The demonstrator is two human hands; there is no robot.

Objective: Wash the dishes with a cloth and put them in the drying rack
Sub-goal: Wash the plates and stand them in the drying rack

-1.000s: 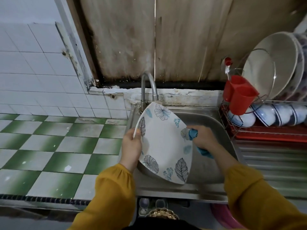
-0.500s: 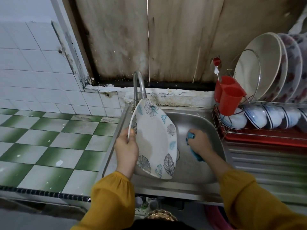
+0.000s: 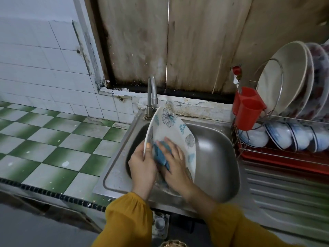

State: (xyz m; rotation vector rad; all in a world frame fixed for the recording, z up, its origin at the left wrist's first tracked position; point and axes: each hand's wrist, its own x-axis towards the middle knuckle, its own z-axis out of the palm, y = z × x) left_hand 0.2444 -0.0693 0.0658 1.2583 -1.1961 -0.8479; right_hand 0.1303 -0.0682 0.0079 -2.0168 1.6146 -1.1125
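Plainly we are mid-wash: the white plate with blue-grey leaf and flower prints (image 3: 171, 124) is held on edge over the stainless steel sink (image 3: 217, 157), not yet rinsed or racked by our judgement, while the red-trayed wire drying rack (image 3: 277, 158) at far right already holds upright plates (image 3: 284, 75) and blue-striped bowls (image 3: 293, 138). Our left hand (image 3: 142, 166) grips the plate's left rim, thumb on the edge, fingers wrapped round it. Our right hand (image 3: 176, 166) lies on its face, fingers straight, pressing the blue cloth (image 3: 160, 154) flat against it.
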